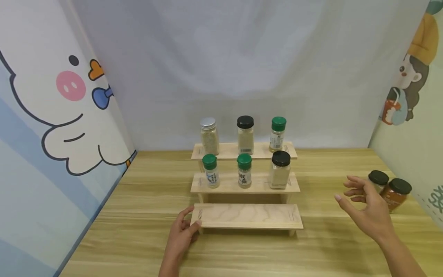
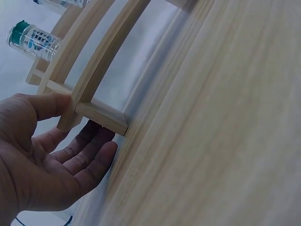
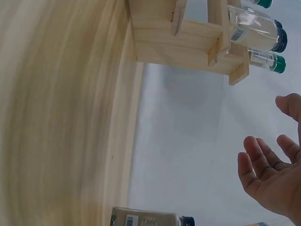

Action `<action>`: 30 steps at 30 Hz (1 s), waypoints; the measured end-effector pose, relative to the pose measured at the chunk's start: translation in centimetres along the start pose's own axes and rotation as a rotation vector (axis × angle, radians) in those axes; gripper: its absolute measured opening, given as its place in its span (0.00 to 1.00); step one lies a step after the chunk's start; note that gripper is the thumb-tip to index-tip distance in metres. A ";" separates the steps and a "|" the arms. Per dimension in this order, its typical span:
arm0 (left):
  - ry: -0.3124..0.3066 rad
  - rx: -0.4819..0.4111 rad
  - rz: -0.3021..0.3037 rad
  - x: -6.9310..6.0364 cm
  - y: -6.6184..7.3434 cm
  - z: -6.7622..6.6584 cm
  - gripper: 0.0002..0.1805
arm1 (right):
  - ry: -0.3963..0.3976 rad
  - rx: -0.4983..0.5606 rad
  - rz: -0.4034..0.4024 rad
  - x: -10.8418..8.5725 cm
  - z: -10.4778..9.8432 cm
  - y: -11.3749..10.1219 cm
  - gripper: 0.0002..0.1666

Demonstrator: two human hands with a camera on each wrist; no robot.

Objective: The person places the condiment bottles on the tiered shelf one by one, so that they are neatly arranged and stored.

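A three-tier wooden rack point(image 1: 245, 216) stands on the table. My left hand point(image 1: 181, 232) grips the left end of its lowest tier; in the left wrist view the thumb lies on the board point(image 2: 70, 110), with the fingers beneath. Raised at the right, my right hand point(image 1: 372, 213) holds nothing, its fingers spread and slightly bent. Partly behind it stand a black-lidded jar point(image 1: 378, 177) and a black-lidded jar of reddish-brown seasoning point(image 1: 394, 196). The middle tier carries two green-capped shakers point(image 1: 212, 173) point(image 1: 244, 173) and a black-lidded jar point(image 1: 279, 173).
On the top tier are a silver-lidded jar point(image 1: 209, 138), a black-lidded jar point(image 1: 245, 136) and a green-capped shaker point(image 1: 277, 136). A pale curtain point(image 1: 221, 69) hangs behind the wood-grain table point(image 1: 145, 192). Printed panels flank both sides.
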State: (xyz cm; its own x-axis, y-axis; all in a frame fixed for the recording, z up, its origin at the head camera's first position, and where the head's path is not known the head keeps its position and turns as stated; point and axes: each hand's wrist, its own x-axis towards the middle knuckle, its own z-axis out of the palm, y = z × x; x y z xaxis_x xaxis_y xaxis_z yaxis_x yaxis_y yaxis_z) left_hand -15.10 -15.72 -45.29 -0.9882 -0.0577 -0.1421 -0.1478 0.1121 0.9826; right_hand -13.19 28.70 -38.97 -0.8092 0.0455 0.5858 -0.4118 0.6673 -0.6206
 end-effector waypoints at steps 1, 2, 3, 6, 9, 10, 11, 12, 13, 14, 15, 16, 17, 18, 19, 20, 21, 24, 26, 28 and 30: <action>0.001 0.001 -0.001 0.0 0.0 0.0 0.30 | -0.010 0.001 0.008 -0.2 -0.2 0.4 0.36; 0.000 0.003 -0.002 0.0 0.1 0.0 0.30 | -0.026 -0.001 0.018 -0.4 -0.5 0.7 0.35; 0.000 0.004 -0.001 0.0 0.1 0.0 0.30 | -0.053 -0.005 0.029 -0.5 -0.8 1.1 0.33; 0.000 0.007 -0.006 0.0 0.1 0.0 0.30 | -0.172 -0.014 0.056 -0.9 -1.8 2.1 0.27; 0.000 0.012 -0.005 0.0 0.0 0.0 0.31 | -0.326 0.005 0.071 -1.1 -2.9 3.4 0.23; 0.001 0.012 -0.004 0.0 0.0 0.0 0.31 | -0.370 0.018 0.072 -1.2 -3.2 3.8 0.23; 0.001 0.013 -0.002 0.0 0.0 0.0 0.31 | -0.409 0.034 0.073 -1.2 -3.5 4.3 0.23; 0.001 0.014 0.003 0.0 0.0 0.0 0.31 | -0.446 0.044 0.074 -1.2 -3.8 4.7 0.23; -0.001 0.015 0.007 0.0 0.0 0.0 0.31 | -0.485 0.058 0.081 -1.1 -4.1 5.0 0.22; 0.000 0.016 0.004 0.0 0.0 0.0 0.31 | -0.514 0.055 0.092 -1.1 -4.3 5.3 0.22; 0.001 0.015 0.003 0.0 0.0 -0.1 0.31 | -0.544 0.060 0.113 -1.1 -4.6 5.4 0.22; 0.002 0.014 0.003 0.0 0.1 -0.1 0.31 | -0.573 0.065 0.139 -1.2 -4.9 5.6 0.22; 0.001 0.014 0.001 0.0 0.1 -0.1 0.31 | -0.604 0.072 0.174 -1.2 -5.2 5.7 0.23; -0.001 0.015 -0.003 0.0 0.1 -0.1 0.31 | -0.633 0.076 0.210 -1.2 -5.5 5.9 0.23; -0.001 0.013 -0.008 -0.1 0.1 -0.1 0.31 | -0.663 0.089 0.250 -1.1 -5.8 6.0 0.24; -0.003 0.013 -0.011 -0.1 0.1 -0.1 0.31 | -0.687 0.098 0.285 -1.2 -6.1 6.3 0.25; -0.005 0.012 -0.011 -0.1 0.0 -0.1 0.31 | -0.713 0.114 0.321 -1.1 -6.5 6.6 0.26; -0.007 0.010 -0.005 -0.1 0.0 -0.2 0.31 | -0.754 0.097 0.372 -1.0 -7.5 7.4 0.27; -0.005 0.005 -0.001 0.0 0.0 -0.2 0.31 | -0.749 0.068 0.363 -1.1 -8.1 8.0 0.27; -0.005 0.002 0.001 0.0 0.1 -0.1 0.31 | -0.718 0.016 0.347 -1.2 -8.5 8.6 0.27; -0.006 -0.001 0.001 0.0 0.2 -0.1 0.31 | -0.676 -0.020 0.338 -1.4 -8.9 9.2 0.27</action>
State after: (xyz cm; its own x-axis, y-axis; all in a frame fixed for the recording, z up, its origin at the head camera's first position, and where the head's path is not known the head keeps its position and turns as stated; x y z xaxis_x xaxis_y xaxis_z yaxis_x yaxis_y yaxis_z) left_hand -15.17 -15.79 -45.10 -0.9885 -0.0521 -0.1418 -0.1468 0.1109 0.9829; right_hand -12.10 41.40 -40.93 -0.9737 -0.2112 -0.0859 -0.0929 0.7116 -0.6964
